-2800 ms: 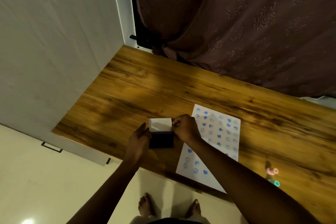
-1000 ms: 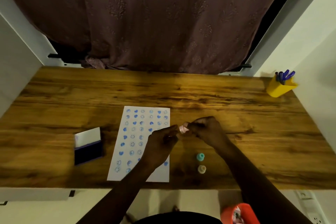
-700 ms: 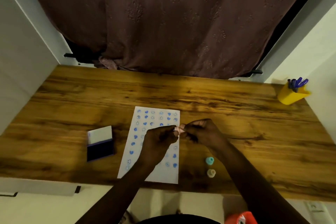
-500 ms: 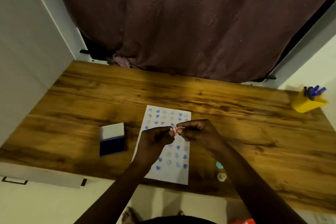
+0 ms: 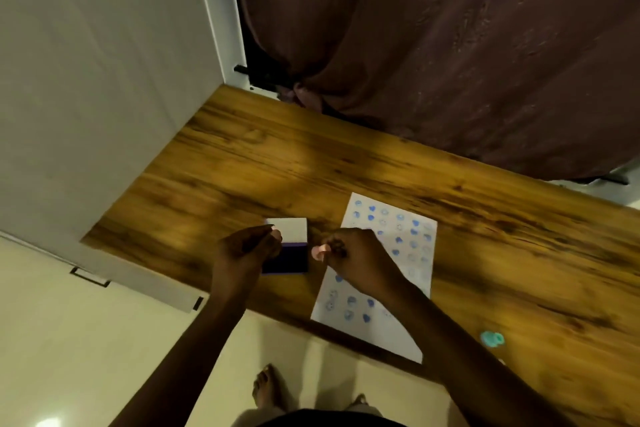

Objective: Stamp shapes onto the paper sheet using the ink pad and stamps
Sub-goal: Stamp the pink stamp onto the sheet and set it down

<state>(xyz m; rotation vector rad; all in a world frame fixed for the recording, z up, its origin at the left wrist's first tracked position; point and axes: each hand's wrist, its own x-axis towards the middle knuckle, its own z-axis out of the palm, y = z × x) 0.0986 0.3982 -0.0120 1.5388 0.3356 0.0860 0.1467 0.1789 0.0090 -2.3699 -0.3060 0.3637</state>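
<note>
The right hand (image 5: 360,262) pinches a small pink stamp (image 5: 318,251) between its fingertips, holding it in the air just right of the open ink pad (image 5: 289,253) and above the left edge of the paper sheet (image 5: 388,274). Half a second ago both hands met over the middle of the sheet with the pink piece between them; since then they have parted and shifted left. The left hand (image 5: 247,248) now sits at the pad's left side, fingers curled narrow, with something small and pale at their tips (too blurred to name).

The pad lies on the wooden table (image 5: 277,163) with its white lid flipped back and its dark ink face toward the person. The sheet, just right of it, carries rows of blue prints, hearts and round faces. A teal stamp (image 5: 491,339) stands on the table well to the right, near the front edge. The camera has also swung left, so the yellow pen holder seen earlier is out of frame.
</note>
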